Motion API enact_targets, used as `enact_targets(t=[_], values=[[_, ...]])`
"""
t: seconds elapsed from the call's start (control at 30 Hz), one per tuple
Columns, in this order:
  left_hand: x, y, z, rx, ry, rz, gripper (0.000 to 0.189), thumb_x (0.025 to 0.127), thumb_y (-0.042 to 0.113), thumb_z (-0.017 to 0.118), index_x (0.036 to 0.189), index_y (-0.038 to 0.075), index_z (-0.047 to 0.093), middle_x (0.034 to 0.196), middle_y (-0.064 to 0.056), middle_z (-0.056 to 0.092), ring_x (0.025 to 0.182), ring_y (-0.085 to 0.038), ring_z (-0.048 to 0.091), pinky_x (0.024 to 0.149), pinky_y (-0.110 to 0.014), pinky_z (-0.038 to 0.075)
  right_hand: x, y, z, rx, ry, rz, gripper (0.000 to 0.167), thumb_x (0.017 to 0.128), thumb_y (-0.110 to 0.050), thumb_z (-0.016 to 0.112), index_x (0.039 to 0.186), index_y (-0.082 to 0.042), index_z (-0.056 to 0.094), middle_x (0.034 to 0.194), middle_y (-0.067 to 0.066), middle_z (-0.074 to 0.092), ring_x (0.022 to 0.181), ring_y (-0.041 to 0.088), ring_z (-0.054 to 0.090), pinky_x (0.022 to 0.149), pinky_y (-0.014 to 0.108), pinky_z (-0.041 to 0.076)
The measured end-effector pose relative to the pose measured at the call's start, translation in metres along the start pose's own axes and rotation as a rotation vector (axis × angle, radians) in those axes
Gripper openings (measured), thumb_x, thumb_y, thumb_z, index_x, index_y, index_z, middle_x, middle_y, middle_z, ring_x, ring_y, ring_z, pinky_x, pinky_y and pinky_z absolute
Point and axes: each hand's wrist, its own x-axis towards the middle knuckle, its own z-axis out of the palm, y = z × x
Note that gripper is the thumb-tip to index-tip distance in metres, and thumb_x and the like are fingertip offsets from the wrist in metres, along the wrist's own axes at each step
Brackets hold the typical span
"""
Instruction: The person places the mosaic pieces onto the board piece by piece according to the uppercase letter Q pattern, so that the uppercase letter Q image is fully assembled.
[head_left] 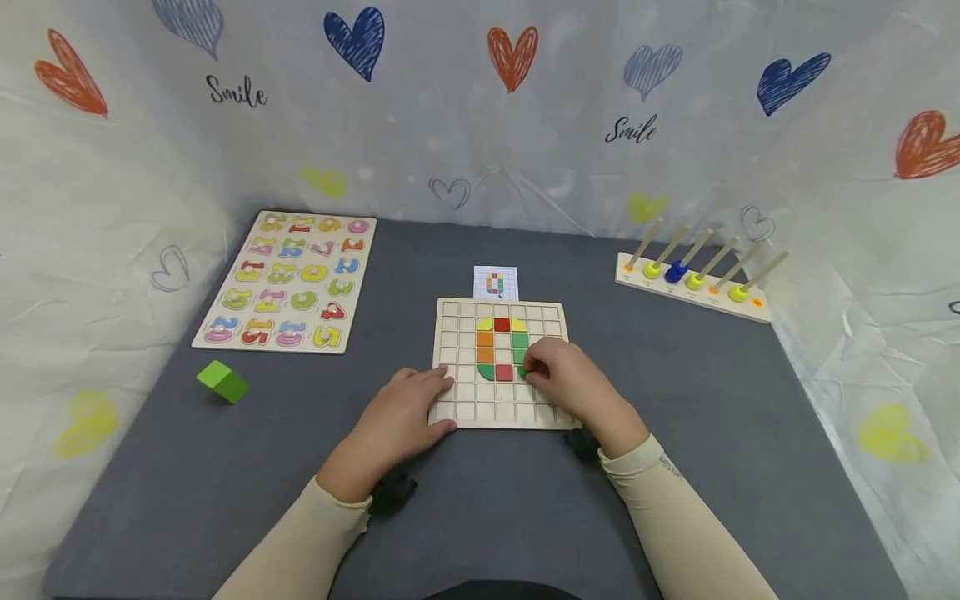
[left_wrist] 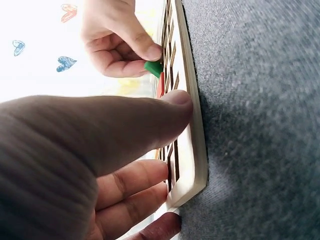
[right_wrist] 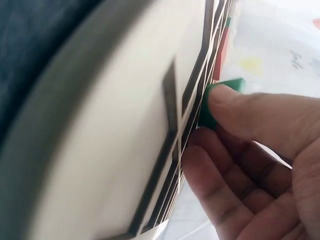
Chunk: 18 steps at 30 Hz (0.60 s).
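Note:
A wooden grid board (head_left: 495, 412) lies in front of me, with colored tiles forming a ring: yellow corners at the top, orange tiles (head_left: 485, 339) on the left, green tiles (head_left: 520, 341) on the right, red tiles top and bottom. My right hand (head_left: 573, 379) pinches a green tile (right_wrist: 238, 84) between thumb and fingers at the ring's lower right corner, beside the bottom red tile (head_left: 503, 372). Tilted in the right wrist view, that tile is partly covered by the thumb. My left hand (head_left: 397, 417) rests on the board's left side, thumb at its near corner, fingers extended.
A pattern card (head_left: 496, 273) lies just behind the board. At the back left is a number puzzle board (head_left: 300, 325); a green block (head_left: 223, 382) sits before it. A peg stand (head_left: 693, 292) with yellow and blue rings stands at the back right.

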Motion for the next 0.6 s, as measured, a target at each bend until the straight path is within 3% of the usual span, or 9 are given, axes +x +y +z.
enact_targets(t=[0.17, 0.6], values=[[-0.0001, 0.002, -0.0009, 0.001, 0.002, -0.002, 0.068, 0.092, 0.034, 0.09, 0.151, 0.011, 0.067, 0.165, -0.007, 0.056, 0.141, -0.033, 0.056, 0.117, -0.052, 0.049, -0.0022, 0.0032, 0.0007, 0.006, 0.005, -0.031, 0.01, 0.094, 0.0, 0.08, 0.098, -0.009, 0.079, 0.098, 0.004, 0.073, 0.087, 0.019, 0.06, 0.081, 0.037, 0.056], [0.0003, 0.0003, -0.001, 0.011, 0.01, 0.009, 0.068, 0.091, 0.034, 0.09, 0.151, 0.01, 0.067, 0.164, -0.008, 0.057, 0.139, -0.033, 0.058, 0.116, -0.051, 0.051, 0.0016, -0.0006, 0.0023, -0.016, 0.006, 0.035, 0.012, 0.097, 0.002, 0.076, 0.103, -0.009, 0.078, 0.099, 0.005, 0.072, 0.086, 0.02, 0.059, 0.079, 0.037, 0.055]])
